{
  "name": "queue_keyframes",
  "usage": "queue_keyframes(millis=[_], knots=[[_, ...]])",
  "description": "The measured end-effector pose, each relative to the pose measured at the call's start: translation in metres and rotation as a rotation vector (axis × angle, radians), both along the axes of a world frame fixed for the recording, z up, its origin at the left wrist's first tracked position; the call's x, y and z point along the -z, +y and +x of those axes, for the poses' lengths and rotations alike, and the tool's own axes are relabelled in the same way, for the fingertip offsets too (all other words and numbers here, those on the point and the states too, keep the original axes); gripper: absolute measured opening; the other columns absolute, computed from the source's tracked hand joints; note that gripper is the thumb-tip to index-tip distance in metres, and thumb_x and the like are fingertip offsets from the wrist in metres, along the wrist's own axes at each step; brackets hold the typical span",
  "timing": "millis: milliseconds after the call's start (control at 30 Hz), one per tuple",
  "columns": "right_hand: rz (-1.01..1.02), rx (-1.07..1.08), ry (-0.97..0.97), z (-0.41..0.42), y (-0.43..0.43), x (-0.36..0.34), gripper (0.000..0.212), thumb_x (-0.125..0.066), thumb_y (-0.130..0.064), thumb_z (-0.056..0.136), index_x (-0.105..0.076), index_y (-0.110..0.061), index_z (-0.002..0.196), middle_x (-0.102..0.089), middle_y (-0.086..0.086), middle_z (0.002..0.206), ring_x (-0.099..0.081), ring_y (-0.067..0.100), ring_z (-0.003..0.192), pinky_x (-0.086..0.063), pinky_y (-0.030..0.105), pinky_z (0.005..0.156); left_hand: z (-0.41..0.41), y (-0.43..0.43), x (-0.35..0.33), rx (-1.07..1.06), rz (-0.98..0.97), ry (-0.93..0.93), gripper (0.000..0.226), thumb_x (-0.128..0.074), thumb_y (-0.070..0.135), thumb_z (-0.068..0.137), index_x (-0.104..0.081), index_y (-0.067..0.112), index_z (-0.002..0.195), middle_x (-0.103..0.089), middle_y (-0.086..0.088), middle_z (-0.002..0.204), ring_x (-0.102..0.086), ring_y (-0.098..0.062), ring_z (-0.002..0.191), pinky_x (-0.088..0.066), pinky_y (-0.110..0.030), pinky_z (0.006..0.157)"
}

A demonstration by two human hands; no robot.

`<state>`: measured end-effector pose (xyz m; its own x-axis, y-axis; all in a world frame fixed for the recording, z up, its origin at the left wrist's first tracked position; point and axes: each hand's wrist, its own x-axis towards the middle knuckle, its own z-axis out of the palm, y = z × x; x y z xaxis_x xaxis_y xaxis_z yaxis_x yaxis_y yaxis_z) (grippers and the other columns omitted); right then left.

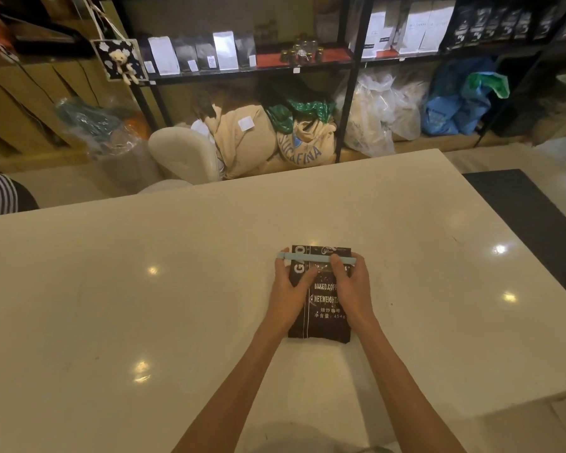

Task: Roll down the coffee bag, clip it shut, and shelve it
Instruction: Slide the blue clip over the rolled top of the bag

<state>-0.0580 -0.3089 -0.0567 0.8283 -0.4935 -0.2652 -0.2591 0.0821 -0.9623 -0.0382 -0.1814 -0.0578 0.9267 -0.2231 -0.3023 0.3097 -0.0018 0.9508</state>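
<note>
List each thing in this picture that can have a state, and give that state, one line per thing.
coffee bag: lying flat on the table, top end clipped
clip: lying across the bag's top end
left hand: resting on the bag, fingertips at the clip
right hand: resting on the bag, fingers at the clip
table: bearing the bag

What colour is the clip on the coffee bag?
Light blue; the clip lies across the black bag, in the head view.

Warm dim light, ceiling-lamp glare on table (111, 289), edges bowed, soft.
</note>
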Motion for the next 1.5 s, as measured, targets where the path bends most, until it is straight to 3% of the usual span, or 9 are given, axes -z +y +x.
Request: queue_keyframes(millis=[100, 233, 400, 667, 800, 1000, 1167, 1333, 1500], knots=[[-0.035, -0.009, -0.069, 0.001, 0.007, -0.010, 0.033, -0.060, -0.034, 0.096, -0.052, -0.015, 0.122, -0.067, 0.009, 0.110, -0.070, 0.013, 0.088, -0.056, 0.017, 0.060, -0.002, 0.005, -0.003, -0.061, 0.022, 0.020, 0.034, -0.066, 0.028, 0.094, -0.050, 0.025, 0.123, -0.071, -0.005, 0.112, -0.074, -0.018, 0.096, -0.062, -0.043, 0.084], [0.097, -0.182, 0.012, -0.008, 0.018, -0.018, 0.058, -0.065, -0.045, 0.089, -0.037, -0.032, 0.139, -0.066, -0.003, 0.110, -0.071, 0.015, 0.094, -0.062, 0.031, 0.073, -0.001, 0.011, -0.007, -0.286, 0.159, -0.102, 0.014, -0.060, 0.027, 0.097, -0.060, 0.021, 0.110, -0.072, -0.003, 0.102, -0.072, -0.017, 0.093, -0.060, -0.043, 0.085], [-0.316, -0.067, -0.025, -0.024, 0.032, -0.026, 0.029, -0.049, -0.048, 0.097, -0.056, -0.022, 0.109, -0.069, -0.007, 0.090, -0.068, 0.004, 0.077, -0.056, 0.021, 0.062, -0.005, 0.001, -0.032, -0.338, 0.213, -0.247, 0.022, -0.053, 0.028, 0.101, -0.059, 0.015, 0.117, -0.071, 0.006, 0.096, -0.071, -0.002, 0.082, -0.059, -0.025, 0.071], [-0.600, 0.041, 0.001, -0.027, 0.012, -0.048, 0.050, -0.022, -0.042, 0.104, -0.060, -0.009, 0.098, -0.066, 0.002, 0.078, -0.056, 0.010, 0.058, -0.035, 0.014, 0.050, -0.027, -0.021, -0.046, -0.253, 0.298, -0.211, 0.045, -0.060, 0.060, 0.084, -0.049, 0.033, 0.117, -0.068, 0.019, 0.099, -0.068, 0.000, 0.090, -0.056, -0.028, 0.078], [-0.360, -0.107, -0.043, -0.035, 0.008, -0.045, 0.056, -0.020, -0.052, 0.099, -0.061, -0.015, 0.109, -0.069, -0.003, 0.084, -0.067, 0.005, 0.072, -0.052, 0.017, 0.059, -0.043, -0.017, -0.047, -0.378, 0.270, -0.201, 0.016, -0.065, 0.042, 0.092, -0.058, 0.030, 0.100, -0.071, 0.012, 0.089, -0.069, 0.004, 0.076, -0.056, -0.019, 0.068], [-0.226, -0.481, 0.020, -0.044, 0.021, -0.048, 0.043, -0.040, -0.059, 0.093, -0.049, -0.027, 0.119, -0.068, -0.007, 0.097, -0.068, 0.005, 0.082, -0.055, 0.018, 0.064, -0.061, 0.015, -0.052, -0.442, 0.284, -0.175, 0.016, -0.057, 0.040, 0.097, -0.059, 0.026, 0.104, -0.073, 0.006, 0.093, -0.072, 0.000, 0.081, -0.060, -0.026, 0.072], [-0.205, -0.275, -0.008, -0.052, 0.054, -0.041, 0.041, -0.032, -0.052, 0.100, -0.059, -0.023, 0.112, -0.069, -0.008, 0.089, -0.070, 0.007, 0.078, -0.056, 0.017, 0.063, -0.061, 0.039, -0.054, -0.371, 0.348, -0.195, 0.026, -0.049, 0.040, 0.101, -0.060, 0.016, 0.105, -0.072, 0.005, 0.088, -0.071, 0.001, 0.077, -0.057, -0.018, 0.064], [-0.097, -0.166, 0.004, -0.051, 0.074, -0.042, 0.046, -0.026, -0.050, 0.102, -0.064, -0.025, 0.111, -0.073, -0.002, 0.095, -0.071, 0.009, 0.085, -0.056, 0.022, 0.070, -0.049, 0.058, -0.053, -0.299, 0.323, -0.189, 0.028, -0.045, 0.041, 0.102, -0.062, 0.019, 0.100, -0.072, -0.002, 0.091, -0.072, -0.016, 0.085, -0.058, -0.027, 0.068], [-0.004, -0.158, 0.054, -0.054, 0.094, -0.055, 0.056, -0.017, -0.057, 0.100, -0.064, -0.030, 0.110, -0.073, -0.002, 0.098, -0.070, 0.012, 0.092, -0.052, 0.026, 0.078, -0.045, 0.081, -0.056, -0.175, 0.240, -0.107, 0.033, -0.042, 0.046, 0.102, -0.060, 0.019, 0.111, -0.072, -0.002, 0.099, -0.072, -0.015, 0.088, -0.061, -0.034, 0.076]])
